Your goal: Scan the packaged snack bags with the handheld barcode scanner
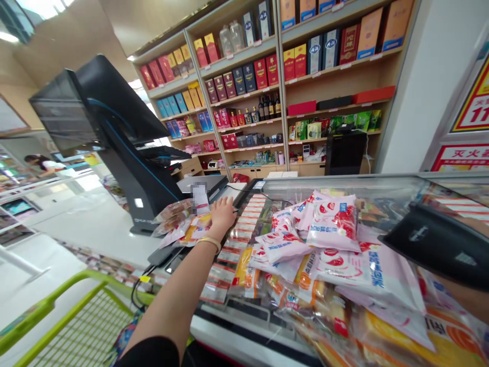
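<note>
My left hand (222, 213) reaches forward, palm down, fingers spread, over a small heap of snack packets (182, 228) beside the black till terminal (126, 153). A white paper slip (199, 199) stands just past the fingertips. A gold band (209, 241) circles that wrist. At the right edge a black handheld device (435, 243) juts into view. My right hand (471, 300) shows only as a strip of skin below the device and seems to grip it.
A glass-topped freezer chest (344, 182) holds pink and orange frozen food bags (334, 229). A green shopping cart (72, 318) is at lower left. Shelves of boxed bottles (263, 71) fill the back wall. A person (43, 164) stands far left.
</note>
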Demonstrator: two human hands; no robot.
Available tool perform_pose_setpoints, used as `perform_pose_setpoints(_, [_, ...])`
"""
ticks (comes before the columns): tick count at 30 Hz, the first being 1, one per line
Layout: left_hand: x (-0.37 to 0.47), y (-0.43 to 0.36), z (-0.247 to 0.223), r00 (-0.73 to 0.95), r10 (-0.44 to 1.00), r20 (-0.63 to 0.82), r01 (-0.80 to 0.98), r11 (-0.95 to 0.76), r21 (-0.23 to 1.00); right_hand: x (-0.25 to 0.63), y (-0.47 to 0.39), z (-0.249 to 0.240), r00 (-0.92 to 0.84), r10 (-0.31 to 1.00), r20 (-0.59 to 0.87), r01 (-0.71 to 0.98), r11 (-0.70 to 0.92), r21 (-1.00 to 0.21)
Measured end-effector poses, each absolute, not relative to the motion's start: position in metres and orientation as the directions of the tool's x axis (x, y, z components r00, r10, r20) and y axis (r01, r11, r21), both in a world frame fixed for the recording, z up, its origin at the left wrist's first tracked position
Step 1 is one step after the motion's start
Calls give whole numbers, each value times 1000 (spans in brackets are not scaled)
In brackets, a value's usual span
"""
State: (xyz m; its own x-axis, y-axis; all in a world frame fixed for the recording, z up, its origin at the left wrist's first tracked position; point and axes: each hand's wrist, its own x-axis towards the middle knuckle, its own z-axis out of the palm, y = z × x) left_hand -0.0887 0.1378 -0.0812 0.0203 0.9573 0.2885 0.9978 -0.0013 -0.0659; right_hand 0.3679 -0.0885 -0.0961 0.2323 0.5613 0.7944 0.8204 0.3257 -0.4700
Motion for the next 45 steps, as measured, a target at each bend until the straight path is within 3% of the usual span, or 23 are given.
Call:
perform_pose_setpoints(6, [-93, 167, -86, -159, 965, 207, 978, 183, -104, 357, -93, -84, 228, 558, 798, 813, 342, -472])
perform_pose_setpoints(15, [-84, 178, -82, -208, 969, 135, 978, 208, 13, 367, -85, -80, 6, 508, 861, 847, 455, -274])
perform_pose_setpoints(21, [-87, 167, -55, -228, 945, 233, 934, 145, 327, 365, -78, -78, -67, 428, 901, 876, 457, -152])
perform_pose_setpoints(27, [-76, 146, -48, -371, 872, 319, 677, 18, 736, 365, -76, -78, -51, 433, 900, 849, 493, -189])
perform_pose_setpoints(29, [-63, 134, -55, -412, 861, 297, 496, -62, 866, 365, -77, -78, -59, 435, 898, 842, 504, -189])
perform_pose_setpoints(31, [-46, 120, -66, -442, 868, 225, 118, -192, 974, 364, -77, -78, -40, 416, 908, 834, 514, -199])
perform_pose_setpoints(33, [-28, 106, -77, -437, 885, 158, -302, -310, 902, 362, -76, -79, -15, 404, 915, 830, 515, -214])
perform_pose_setpoints(35, [-12, 92, -88, -428, 886, 176, -480, -388, 787, 361, -76, -78, -9, 401, 916, 831, 512, -216])
perform_pose_setpoints(41, [21, 67, -108, -426, 815, 392, -408, -560, 721, 352, -80, -68, -47, 422, 905, 854, 487, -183])
perform_pose_setpoints(45, [26, 59, -113, -365, 824, 433, -296, -544, 785, 345, -84, -61, -70, 425, 902, 852, 496, -167])
